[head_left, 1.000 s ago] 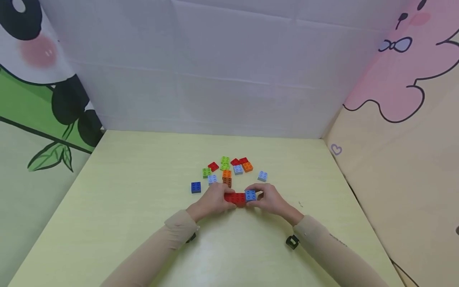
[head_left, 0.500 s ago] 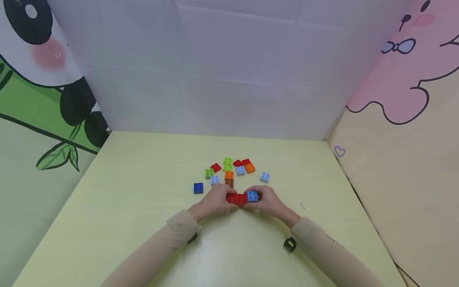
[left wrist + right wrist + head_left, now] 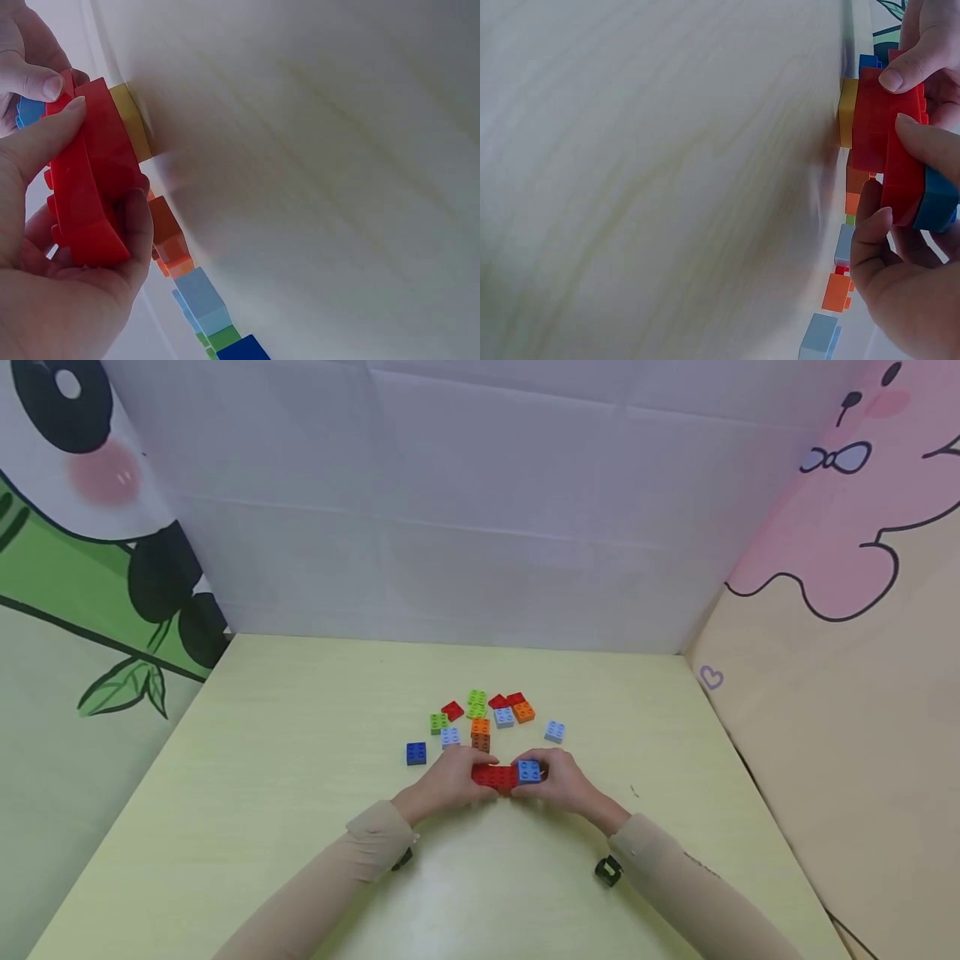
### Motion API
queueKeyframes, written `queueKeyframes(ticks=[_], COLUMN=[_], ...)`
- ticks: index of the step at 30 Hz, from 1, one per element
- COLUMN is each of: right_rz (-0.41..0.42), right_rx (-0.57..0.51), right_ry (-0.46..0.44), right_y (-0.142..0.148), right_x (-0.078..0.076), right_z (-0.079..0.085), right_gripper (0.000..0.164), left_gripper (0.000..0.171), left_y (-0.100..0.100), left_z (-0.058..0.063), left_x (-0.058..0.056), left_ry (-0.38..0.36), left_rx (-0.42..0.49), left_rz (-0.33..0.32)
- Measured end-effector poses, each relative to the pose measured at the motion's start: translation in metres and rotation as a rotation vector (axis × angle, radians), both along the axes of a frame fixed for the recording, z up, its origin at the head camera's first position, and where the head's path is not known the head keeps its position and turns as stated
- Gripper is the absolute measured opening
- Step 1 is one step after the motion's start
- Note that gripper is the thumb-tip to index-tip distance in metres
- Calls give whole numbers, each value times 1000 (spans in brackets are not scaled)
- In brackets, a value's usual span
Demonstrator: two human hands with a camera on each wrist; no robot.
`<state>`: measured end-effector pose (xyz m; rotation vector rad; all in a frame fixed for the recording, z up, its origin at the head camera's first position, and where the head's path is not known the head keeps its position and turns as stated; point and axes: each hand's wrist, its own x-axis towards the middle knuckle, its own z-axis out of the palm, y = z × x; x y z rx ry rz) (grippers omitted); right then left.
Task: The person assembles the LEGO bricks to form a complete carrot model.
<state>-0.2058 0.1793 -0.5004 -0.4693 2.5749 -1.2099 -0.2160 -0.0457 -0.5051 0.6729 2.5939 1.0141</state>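
Both hands hold one build of toy building bricks near the table's middle. My left hand [image 3: 447, 781] grips the left end of its long red brick [image 3: 79, 199], thumb on the near side and fingers curled behind. At the other end my right hand [image 3: 566, 785] pinches the red part [image 3: 904, 176] between thumb and fingers. A blue brick [image 3: 528, 772] sits on top at the right end. Below the long piece is a second red brick [image 3: 109, 131], with a yellow brick [image 3: 131, 120] under it. Fingers hide part of the build.
Beyond the hands, loose bricks lie on the table [image 3: 315, 710]: dark blue [image 3: 416, 753], light blue [image 3: 555, 732], green [image 3: 438, 723], orange [image 3: 523, 712] and red [image 3: 452, 711]. An orange stack [image 3: 480, 733] is close behind the left hand. A pale wall [image 3: 450, 568] borders the far edge.
The head view has shifted slightly, so everything appears a little further right. Both hands stay on the brick build, with hardly any visible movement.
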Motion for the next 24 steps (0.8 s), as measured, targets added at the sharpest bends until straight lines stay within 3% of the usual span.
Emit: queueKeyframes(ticks=[9, 17, 24], right_rz=[12, 6, 2], right_rx=[1, 17, 4], right_ry=[6, -1, -10], right_y=[2, 0, 0], right_x=[-2, -1, -1], right_z=[-1, -1, -2], right_gripper=[35, 37, 36], left_gripper=[53, 63, 59], left_y=[-8, -32, -58], left_z=[6, 13, 11], left_x=[5, 5, -4], left_ry=[-9, 17, 120], left_rx=[-21, 34, 52], left_rz=[61, 137, 207])
